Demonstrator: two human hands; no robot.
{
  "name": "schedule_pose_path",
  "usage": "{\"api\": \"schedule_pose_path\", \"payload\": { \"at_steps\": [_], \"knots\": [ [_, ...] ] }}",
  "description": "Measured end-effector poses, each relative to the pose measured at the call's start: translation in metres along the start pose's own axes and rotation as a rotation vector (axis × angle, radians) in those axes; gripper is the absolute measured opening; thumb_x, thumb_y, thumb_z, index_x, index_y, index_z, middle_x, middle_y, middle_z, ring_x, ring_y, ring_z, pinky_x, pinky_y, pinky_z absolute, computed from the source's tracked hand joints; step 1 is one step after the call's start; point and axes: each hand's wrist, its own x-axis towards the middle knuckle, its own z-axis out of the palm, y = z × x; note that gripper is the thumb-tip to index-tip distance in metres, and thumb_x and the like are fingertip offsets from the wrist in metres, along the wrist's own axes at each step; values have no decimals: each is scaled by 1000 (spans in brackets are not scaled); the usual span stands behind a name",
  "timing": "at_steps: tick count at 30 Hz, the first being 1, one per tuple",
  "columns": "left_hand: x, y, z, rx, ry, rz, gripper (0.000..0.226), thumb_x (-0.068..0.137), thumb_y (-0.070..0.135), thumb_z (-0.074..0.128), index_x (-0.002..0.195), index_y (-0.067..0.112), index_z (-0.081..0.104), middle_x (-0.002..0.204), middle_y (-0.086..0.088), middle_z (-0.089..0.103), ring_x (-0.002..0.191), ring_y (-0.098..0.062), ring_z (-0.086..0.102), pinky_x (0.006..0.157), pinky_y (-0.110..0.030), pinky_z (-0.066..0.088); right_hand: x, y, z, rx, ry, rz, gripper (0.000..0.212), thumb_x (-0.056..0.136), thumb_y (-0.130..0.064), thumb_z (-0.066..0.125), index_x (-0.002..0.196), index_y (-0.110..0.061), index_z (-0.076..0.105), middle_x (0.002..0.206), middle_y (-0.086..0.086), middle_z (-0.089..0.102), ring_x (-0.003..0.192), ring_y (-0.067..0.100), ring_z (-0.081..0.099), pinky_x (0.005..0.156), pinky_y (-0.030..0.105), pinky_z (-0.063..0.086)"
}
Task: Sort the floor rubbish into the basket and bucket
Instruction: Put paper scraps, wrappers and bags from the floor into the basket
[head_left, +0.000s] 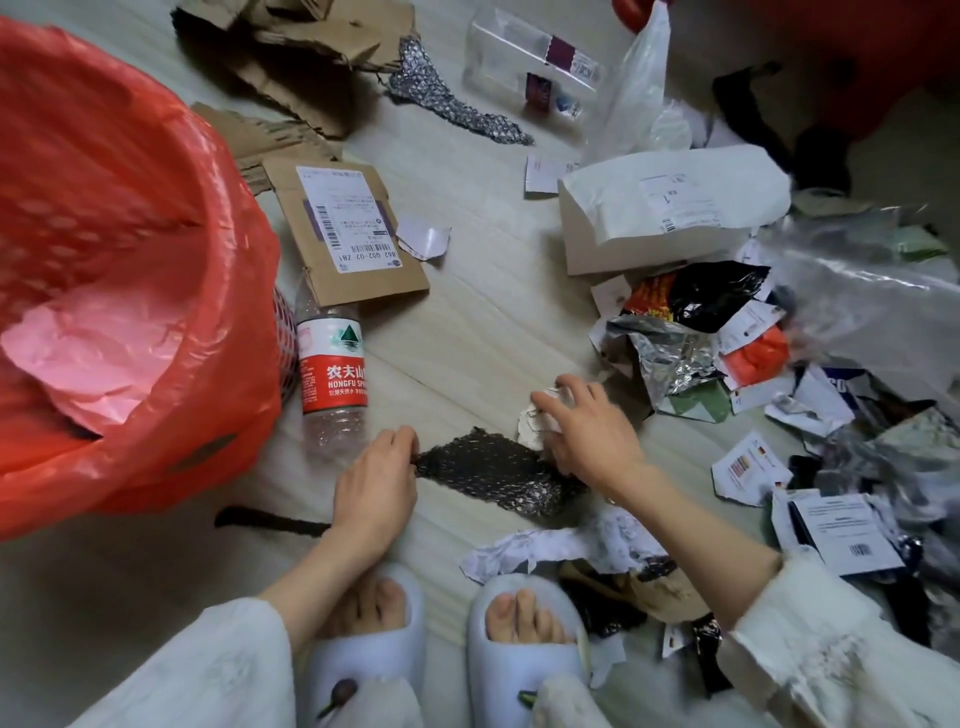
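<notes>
The fingertips (408, 441) of the left hand (376, 486) pinch the left edge of a dark, silvery sheet of bubble wrap (493, 473) that lies flat on the pale wood-pattern floor (467, 322), just ahead of the person's white slippers (363, 660). The fingers of the right hand (587, 431) curl down over a crumpled white-and-silver paper scrap (535, 423) at the sheet's far right corner, gripping it from above; the wrist crosses the sheet's right end.

To do this pickup well, the left hand would best gather the sheet into the palm before lifting, since a thin pinch on one edge may let it trail and drag other scraps. The right hand should close fully round the scrap so no loose bits drop. Judging the material first matters: plastic wrap and paper likely go to different containers.

At the left stands a red mesh basket lined with a red plastic bag (135, 291); inside it lies what looks like crumpled pink paper (98, 358), and nothing else can be made out there. An empty clear water bottle with a red-and-white label (332, 369) lies beside the basket. A bucket is not clearly in view. Brown cardboard (348, 234), a white parcel bag (670, 208) and foil wrappers (675, 353) remain scattered on the floor.
</notes>
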Motion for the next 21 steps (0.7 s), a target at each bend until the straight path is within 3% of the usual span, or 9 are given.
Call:
{"api": "schedule_pose_path", "payload": {
  "at_steps": [4, 8, 14, 21],
  "knots": [
    [1, 5, -5, -29, 20, -56, 36, 88, 5, 44, 122, 17, 44, 117, -11, 47, 100, -36, 56, 75, -45, 46, -9, 1, -5, 8, -179, 137, 77, 84, -46, 60, 145, -33, 14, 155, 3, 1, 139, 30, 16, 100, 51, 39],
    [-1, 24, -4, -76, 57, -65, 48, 90, 15, 45, 136, 18, 33, 125, -12, 38, 109, -35, 50, 81, -44, 45, -19, -5, 0, 0, -202, 174, 84, 86, -26, 62, 146, -33, 4, 155, 8, -2, 134, 36, 19, 88, 43, 50],
    [6, 45, 5, -33, -40, -25, 54, 89, 44, 51, 135, 25, 31, 134, -8, 26, 124, -28, 33, 88, -41, 45, -22, -8, 9, 9, -64, 176, 64, 82, 2, 55, 136, -23, 31, 129, 12, 32, 111, 31, 37, 72, 37, 45],
    [12, 50, 1, -143, 2, 91, 20, 89, 18, 53, 109, 14, 54, 122, -4, 39, 108, -24, 47, 80, -36, 45, -23, -4, 17, 33, 19, 66, 24, 85, 1, 49, 107, -7, 55, 110, 15, 48, 104, 33, 45, 63, 37, 37]
  ]
}}
